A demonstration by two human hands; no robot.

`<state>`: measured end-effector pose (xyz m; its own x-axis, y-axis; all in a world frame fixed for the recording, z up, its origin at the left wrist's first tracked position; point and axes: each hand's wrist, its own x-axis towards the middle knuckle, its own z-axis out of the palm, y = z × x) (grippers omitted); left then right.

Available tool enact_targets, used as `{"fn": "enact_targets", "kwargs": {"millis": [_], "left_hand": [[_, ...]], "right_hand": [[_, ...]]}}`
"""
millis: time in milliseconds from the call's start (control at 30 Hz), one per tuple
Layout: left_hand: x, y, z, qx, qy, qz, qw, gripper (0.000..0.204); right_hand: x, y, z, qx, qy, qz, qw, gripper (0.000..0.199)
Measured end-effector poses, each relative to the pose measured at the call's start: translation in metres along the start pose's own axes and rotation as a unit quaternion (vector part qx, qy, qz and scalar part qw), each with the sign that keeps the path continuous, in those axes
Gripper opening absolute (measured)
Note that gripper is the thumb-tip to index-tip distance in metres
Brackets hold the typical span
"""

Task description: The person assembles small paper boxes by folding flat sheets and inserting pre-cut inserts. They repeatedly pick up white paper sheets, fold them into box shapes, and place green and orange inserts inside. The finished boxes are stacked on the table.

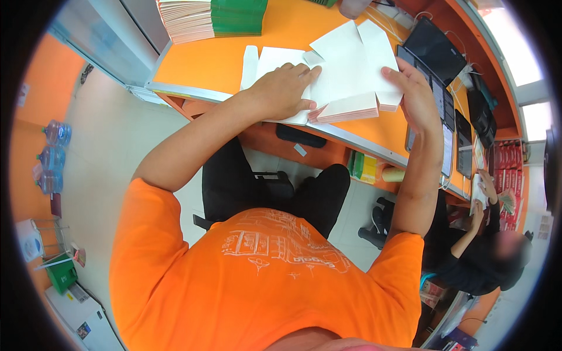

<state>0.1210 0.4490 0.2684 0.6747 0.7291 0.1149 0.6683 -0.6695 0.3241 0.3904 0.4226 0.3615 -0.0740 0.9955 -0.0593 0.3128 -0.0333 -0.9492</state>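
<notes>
A white folding-carton blank [348, 70] with several flaps lies over the desk edge in front of me. Along its near side is a layered, pinkish-edged stack [348, 116], perhaps more blanks. My right hand [413, 93] grips the blank's right edge, thumb on top and fingers behind. Another white flap or blank [250, 65] extends to the left, partly covered by my left hand [284, 90]. That hand rests palm down beside the blank's left edge, its fingers spread and its thumb apart from them.
A stack of green and white flat cartons [213, 20] stands at the far left of the orange desk [199, 64]. A laptop [436, 50] and tablet-like devices [448, 146] line the right side. Another person's hands [483, 202] hold white paper at the far right. Water bottles [52, 158] stand leftward.
</notes>
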Motion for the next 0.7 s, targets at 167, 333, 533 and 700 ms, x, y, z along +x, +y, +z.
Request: {"fn": "enact_targets", "kwargs": {"millis": [167, 333, 533, 700], "left_hand": [[0.000, 0.000, -0.006, 0.005, -0.040, -0.002, 0.999, 0.075], [-0.007, -0.002, -0.001, -0.010, -0.029, -0.004, 1.000, 0.073], [-0.007, -0.001, 0.012, 0.010, 0.008, 0.017, 1.000, 0.067], [-0.008, -0.002, 0.014, 0.036, 0.000, 0.023, 0.999, 0.066]], "right_hand": [[0.013, -0.036, 0.023, -0.050, -0.064, -0.025, 0.996, 0.038], [0.027, -0.036, 0.015, 0.064, -0.116, 0.018, 0.991, 0.038], [0.034, 0.016, -0.026, 0.142, -0.014, 0.189, 0.972, 0.049], [0.033, 0.043, 0.000, 0.113, 0.038, 0.118, 0.986, 0.059]]}}
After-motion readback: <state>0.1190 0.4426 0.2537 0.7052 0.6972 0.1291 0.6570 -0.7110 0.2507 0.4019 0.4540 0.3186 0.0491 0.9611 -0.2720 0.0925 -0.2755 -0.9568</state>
